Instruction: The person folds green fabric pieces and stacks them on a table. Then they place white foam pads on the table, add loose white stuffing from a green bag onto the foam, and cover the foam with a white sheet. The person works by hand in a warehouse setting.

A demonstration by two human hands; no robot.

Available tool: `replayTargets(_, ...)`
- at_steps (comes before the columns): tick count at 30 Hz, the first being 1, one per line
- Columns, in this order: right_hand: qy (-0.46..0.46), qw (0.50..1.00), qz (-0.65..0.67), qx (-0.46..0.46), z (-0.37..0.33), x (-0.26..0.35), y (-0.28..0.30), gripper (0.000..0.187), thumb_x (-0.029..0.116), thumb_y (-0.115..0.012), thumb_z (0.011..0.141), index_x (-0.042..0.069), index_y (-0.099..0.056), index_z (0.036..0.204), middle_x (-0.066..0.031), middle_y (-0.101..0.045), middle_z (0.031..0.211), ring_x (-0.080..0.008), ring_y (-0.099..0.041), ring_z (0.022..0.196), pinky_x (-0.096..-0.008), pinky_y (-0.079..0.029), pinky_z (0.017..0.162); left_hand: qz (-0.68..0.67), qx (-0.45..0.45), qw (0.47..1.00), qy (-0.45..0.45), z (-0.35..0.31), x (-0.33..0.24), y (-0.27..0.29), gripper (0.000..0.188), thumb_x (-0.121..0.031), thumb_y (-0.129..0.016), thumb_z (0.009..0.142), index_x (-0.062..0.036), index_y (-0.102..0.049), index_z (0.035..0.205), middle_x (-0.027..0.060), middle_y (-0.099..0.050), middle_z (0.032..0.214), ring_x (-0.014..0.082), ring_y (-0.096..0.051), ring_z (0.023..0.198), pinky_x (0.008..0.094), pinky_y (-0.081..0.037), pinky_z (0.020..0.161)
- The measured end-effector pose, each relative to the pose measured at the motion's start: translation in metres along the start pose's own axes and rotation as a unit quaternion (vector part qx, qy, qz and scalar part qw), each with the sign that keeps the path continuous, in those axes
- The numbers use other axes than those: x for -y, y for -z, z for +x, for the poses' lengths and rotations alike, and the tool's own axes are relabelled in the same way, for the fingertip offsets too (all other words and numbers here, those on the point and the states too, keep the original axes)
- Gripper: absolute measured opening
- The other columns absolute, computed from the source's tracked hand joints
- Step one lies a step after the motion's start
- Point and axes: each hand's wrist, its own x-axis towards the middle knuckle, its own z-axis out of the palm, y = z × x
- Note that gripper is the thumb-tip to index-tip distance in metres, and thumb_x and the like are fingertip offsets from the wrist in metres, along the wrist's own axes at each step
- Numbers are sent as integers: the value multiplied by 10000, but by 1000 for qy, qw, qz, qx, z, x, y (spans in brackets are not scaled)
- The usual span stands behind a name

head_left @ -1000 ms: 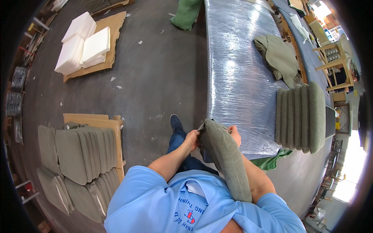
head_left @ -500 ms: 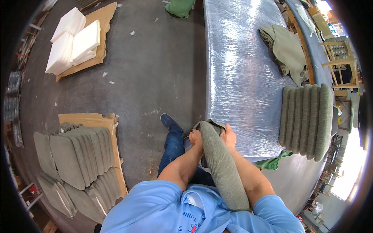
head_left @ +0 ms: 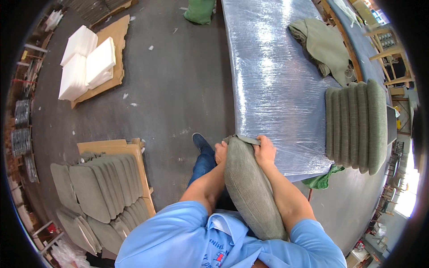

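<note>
Cushion (head_left: 251,190) leaned on the shirt (head_left: 170,234); left hand (head_left: 220,153) and right hand (head_left: 265,152) held its far-end cloth (head_left: 248,140) in narrow grip; even tension probably served best.

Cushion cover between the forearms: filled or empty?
Filled: the cover bulges plump along its length. Can't tell whether its far end, by the right hand, is closed.

Dark grey floor (head_left: 170,89), bright window (head_left: 407,192)

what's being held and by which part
A grey-green cushion, by its far end: left hand at one side, right hand on the loose fabric edge.
</note>
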Motion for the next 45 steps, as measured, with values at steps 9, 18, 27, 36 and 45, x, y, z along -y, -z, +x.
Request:
replayTargets(9, -377, 846, 239, 293, -205, -170, 57, 745, 615, -608, 948, 21, -576, 1397, -206, -639, 1339, -327, -652, 1165, -419, -517, 991, -174, 459, 763, -421, -119, -90, 152, 664, -458, -312, 1120, -15, -779, 957, 84, -744, 1068, 207, -639, 1077, 336, -420, 1062)
replayTargets(18, -394, 711, 484, 324, -167, -69, 14, 861, 714, -522, 953, 39, -497, 1486, -192, -583, 1423, -333, -605, 1234, -420, -483, 1061, -337, 453, 814, -134, -111, -55, 153, 341, -439, -537, 964, -155, -726, 977, 18, -667, 984, 175, -610, 935, 354, -481, 857)
replayTargets(27, -113, 666, 694, 249, -113, 69, 39, 902, 738, -500, 947, 46, -454, 1524, -175, -548, 1470, -337, -565, 1289, -432, -448, 1101, -458, 401, 716, -341, -198, -90, 320, 936, -770, -453, 947, -200, -186, 1640, 53, -130, 1704, 235, -156, 1549, 451, -168, 1251)
replayTargets(36, 28, 630, 758, 167, -46, 271, -29, 919, 787, -422, 952, 53, -491, 1501, -128, -577, 1456, -312, -562, 1296, -426, -432, 1104, -277, 393, 658, -579, -271, 42, 501, 1316, -870, -508, 841, -18, 112, 1629, 151, 97, 1725, 255, 83, 1587, 431, -9, 1268)
replayTargets(45, -18, 665, 699, 262, -90, 425, -91, 839, 754, -451, 968, 44, -604, 1388, -120, -640, 1375, -282, -595, 1241, -387, -446, 1070, -241, 289, 713, -592, -271, 115, 584, 1364, -812, -639, 808, -79, 168, 1629, 170, 132, 1714, 303, 96, 1586, 487, -15, 1261)
